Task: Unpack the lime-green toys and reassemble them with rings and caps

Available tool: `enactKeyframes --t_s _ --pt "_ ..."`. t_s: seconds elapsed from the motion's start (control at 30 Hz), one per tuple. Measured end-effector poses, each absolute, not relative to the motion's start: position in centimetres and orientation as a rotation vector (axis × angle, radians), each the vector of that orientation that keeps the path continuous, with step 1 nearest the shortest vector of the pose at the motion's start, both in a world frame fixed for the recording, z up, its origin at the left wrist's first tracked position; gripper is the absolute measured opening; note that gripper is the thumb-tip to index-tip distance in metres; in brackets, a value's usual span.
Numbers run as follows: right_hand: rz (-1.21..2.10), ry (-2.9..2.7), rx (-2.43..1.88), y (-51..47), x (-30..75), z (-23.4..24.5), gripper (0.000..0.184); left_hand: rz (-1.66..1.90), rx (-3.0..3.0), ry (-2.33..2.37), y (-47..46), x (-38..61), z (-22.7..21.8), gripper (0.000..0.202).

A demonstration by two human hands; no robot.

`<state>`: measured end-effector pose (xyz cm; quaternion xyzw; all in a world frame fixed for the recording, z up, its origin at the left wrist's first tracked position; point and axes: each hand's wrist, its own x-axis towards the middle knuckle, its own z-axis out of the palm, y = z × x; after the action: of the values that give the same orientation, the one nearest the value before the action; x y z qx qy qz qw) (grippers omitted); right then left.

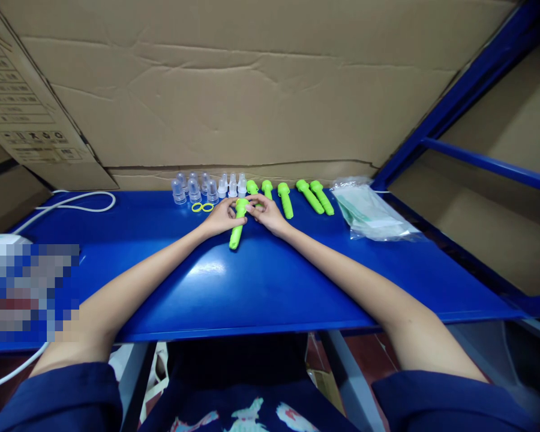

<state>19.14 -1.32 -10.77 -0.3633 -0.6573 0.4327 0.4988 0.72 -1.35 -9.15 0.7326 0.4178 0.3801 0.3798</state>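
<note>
My left hand [224, 217] is closed around a lime-green stick-shaped piece [236, 235] with a wider head, which slants toward me over the blue table. Thumb and fingers of my right hand [266, 213] pinch the same piece near its head. A yellow ring shows at the top of that head. Just left of my left hand lie two yellow rings [207, 207]. Behind them stand several transparent domed cups [192, 191] and three smaller, whitish transparent pieces with narrow tops [233, 186]. Several more lime-green stick-shaped pieces [285, 201] lie behind and to the right of my right hand.
On the right of the blue table [270, 288] rests a transparent plastic bag [373, 210] with pale green and white contents. A white cable [90, 197] loops at the left, near a blurred-out object. Cardboard [261, 102] walls the back; a blue metal frame [486, 162] borders the right.
</note>
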Motion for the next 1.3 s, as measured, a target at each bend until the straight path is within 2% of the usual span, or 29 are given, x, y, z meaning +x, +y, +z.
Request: enactKeyframes --t_s 0.13,0.53,1.3 --pt "1.063 -1.576 -0.870 -1.18 19.23 -10.94 0.053 0.992 1.870 1.021 -1.30 0.71 -9.24 0.059" --pt "1.061 -1.601 -0.940 -0.77 19.14 -11.34 0.060 1.019 1.842 0.948 -1.23 0.57 -9.22 0.061" --pt "0.923 -1.534 -0.971 -0.47 19.14 -11.76 0.048 1.039 1.894 0.914 -1.35 0.40 -9.21 0.059"
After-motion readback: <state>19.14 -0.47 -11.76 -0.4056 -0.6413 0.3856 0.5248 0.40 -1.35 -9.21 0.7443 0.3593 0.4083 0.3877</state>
